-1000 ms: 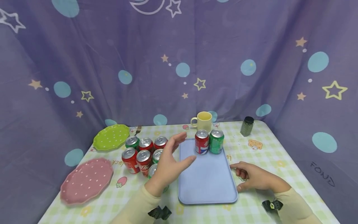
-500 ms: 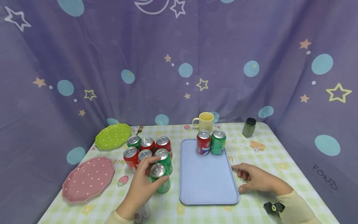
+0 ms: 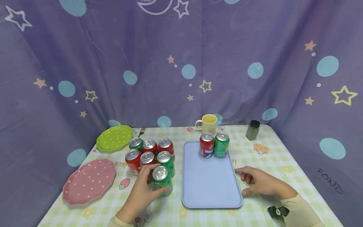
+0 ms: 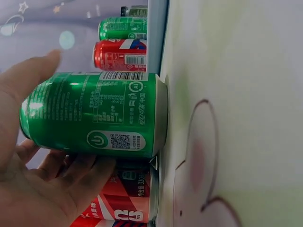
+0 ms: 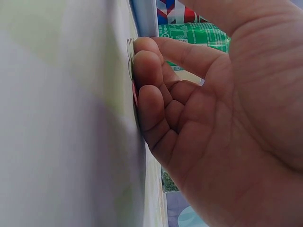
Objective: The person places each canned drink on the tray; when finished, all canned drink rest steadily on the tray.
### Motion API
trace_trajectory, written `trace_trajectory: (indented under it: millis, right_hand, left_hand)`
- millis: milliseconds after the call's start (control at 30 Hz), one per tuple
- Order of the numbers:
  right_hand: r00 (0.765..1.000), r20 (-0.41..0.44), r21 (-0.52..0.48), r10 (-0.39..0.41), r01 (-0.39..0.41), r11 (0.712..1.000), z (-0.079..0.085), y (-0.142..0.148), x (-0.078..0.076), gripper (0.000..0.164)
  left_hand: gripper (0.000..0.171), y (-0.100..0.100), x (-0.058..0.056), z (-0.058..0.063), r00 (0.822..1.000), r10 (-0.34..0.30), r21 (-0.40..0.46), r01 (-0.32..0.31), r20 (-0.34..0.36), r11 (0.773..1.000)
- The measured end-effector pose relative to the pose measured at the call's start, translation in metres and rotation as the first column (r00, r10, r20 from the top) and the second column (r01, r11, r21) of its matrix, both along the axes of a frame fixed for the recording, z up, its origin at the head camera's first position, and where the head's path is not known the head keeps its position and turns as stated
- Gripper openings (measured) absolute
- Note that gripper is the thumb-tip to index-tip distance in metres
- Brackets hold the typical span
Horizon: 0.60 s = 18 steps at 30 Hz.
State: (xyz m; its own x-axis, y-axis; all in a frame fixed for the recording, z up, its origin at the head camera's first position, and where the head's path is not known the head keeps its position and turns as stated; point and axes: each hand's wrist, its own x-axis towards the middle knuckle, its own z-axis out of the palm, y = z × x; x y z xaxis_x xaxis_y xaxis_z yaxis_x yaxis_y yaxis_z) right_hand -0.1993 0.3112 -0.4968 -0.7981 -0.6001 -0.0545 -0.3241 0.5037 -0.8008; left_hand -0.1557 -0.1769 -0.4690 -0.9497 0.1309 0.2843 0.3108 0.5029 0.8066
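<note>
My left hand (image 3: 141, 187) is around the nearest green can (image 3: 162, 181), an upright soda can with a silver lid. In the left wrist view, its fingers (image 4: 78, 172) reach between this green can and a red can (image 4: 120, 196); the thumb looks slightly apart from the can. A blue rectangular tray (image 3: 211, 184) lies to the right. On its far end stand a red-and-blue can (image 3: 206, 146) and a green can (image 3: 221, 146). My right hand (image 3: 261, 181) rests beside the tray, its index fingertip and thumb at the right edge, the other fingers loosely curled over the cloth.
Several red and green cans (image 3: 150, 149) cluster beyond my left hand. A pink dotted plate (image 3: 90, 181) and a lime dotted plate (image 3: 114, 138) lie at left, with a fork (image 3: 141, 130). A yellow mug (image 3: 209, 124) and a black-lidded jar (image 3: 253, 130) stand at the back.
My left hand has left the space over the tray's left edge, moved left and down, and come around the nearest green can. The right hand stays at the tray's edge.
</note>
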Motion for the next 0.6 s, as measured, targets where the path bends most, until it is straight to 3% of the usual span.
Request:
trace_trajectory:
  millis: [133, 600]
  right_hand:
    - [1.000, 0.000, -0.002, 0.003, -0.003, 1.000, 0.0010, -0.0002, 0.0005, 0.085]
    - [1.000, -0.016, -0.004, 0.016, -0.016, 1.000, 0.0003, 0.0001, 0.0003, 0.085]
  left_hand:
    - [0.085, -0.0017, -0.0013, -0.0013, 0.999, -0.013, -0.022, 0.014, 0.039, 1.000]
    - [0.082, -0.0044, -0.0008, -0.0064, 0.998, 0.009, 0.011, -0.010, 0.056, 1.000]
